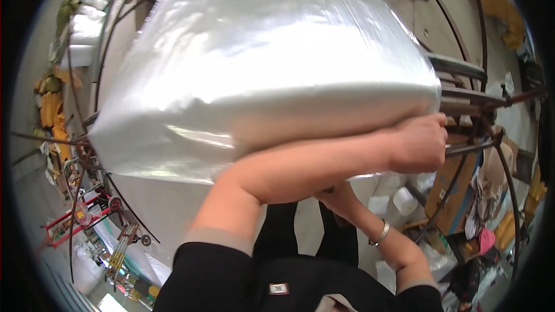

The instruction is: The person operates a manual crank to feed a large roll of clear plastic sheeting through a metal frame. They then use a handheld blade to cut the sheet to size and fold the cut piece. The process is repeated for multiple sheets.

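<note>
Here, the clear film (260,52) spreads shiny across the middle, from the far side to the near edge, with bars of a brown frame (462,93) jutting out beyond its right side. The left arm reaches rightward across the film's near part, and the left hand (421,143) is curled into a fist at the near right corner; whether film is pinched inside, I cannot tell. Below that forearm is the right hand (340,195), partly hidden, so its grip cannot be told. A bracelet (381,233) circles the right wrist. A white roll (404,201) lies to the right, near a cardboard box (454,190); a red cart (75,219) stands near left.
</note>
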Motion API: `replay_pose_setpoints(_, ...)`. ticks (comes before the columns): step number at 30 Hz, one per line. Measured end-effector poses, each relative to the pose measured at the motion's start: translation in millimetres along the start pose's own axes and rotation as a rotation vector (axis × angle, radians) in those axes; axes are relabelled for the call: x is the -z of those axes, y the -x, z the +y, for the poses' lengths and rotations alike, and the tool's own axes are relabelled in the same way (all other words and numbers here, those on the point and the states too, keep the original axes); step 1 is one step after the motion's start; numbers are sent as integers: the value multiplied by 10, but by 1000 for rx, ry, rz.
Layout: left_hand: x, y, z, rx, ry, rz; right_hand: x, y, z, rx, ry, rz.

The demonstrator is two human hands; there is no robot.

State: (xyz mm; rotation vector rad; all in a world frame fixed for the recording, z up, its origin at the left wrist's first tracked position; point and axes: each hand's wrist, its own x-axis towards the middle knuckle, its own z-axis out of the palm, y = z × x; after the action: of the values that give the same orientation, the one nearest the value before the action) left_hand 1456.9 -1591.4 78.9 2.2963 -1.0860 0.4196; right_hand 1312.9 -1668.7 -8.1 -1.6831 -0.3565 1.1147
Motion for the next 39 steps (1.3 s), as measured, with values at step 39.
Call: replay_pose_setpoints(39,1703,2599,-92,989,-581,208,-119,508,-695,-247,14,17)
